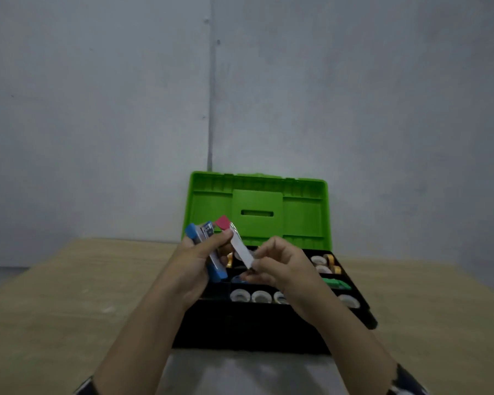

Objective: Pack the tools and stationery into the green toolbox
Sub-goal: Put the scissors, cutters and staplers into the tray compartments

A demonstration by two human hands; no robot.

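The left hand [196, 260] is clenched around a small bundle: a blue plastic stapler [208, 253] with a metal strip along it and, behind it, a red-tipped flat piece [222, 222] whose nature is hard to tell. The right hand [280, 266] pinches the near end of a slim white rectangular stick [241, 249], its thumb and forefinger closed on it. Both are held just above the left part of the green plastic toolbox with a black compartmented tray [354, 295], which sits open on the pale wooden tabletop [54, 295], its lid [257, 209] standing up at the far side.

The step in hand looks like drawing the white stick free of the bundle so it can be laid down alone. To do it well, the left hand should keep a firm hold on the stapler while the right pulls along the stick's own length, not sideways, so nothing else slips out.

The stick's long axis runs diagonally, its free end pointing far and left, up toward the lid, its held end near and right. It would need turning level to lie in a compartment; the near row already holds rolls of pale tape [250, 296], and a green flat object [335, 283] lies at the right
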